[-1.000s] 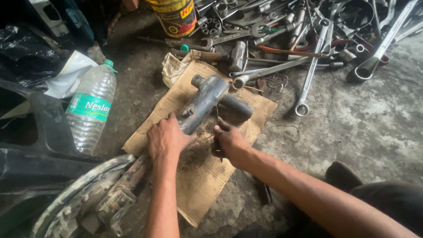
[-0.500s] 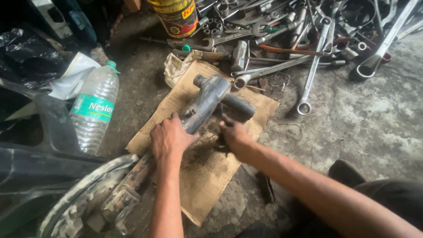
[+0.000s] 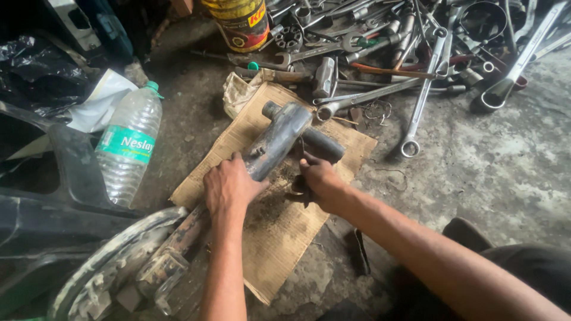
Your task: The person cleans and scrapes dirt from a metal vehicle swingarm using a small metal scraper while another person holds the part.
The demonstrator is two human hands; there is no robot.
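My left hand grips metal tube on cardboard; right hand pinches small part beside it. Step: working fitting; next calls for steady hold.

Rough, stained grey concrete floor in flat daylight, shadowed dark at the left edge
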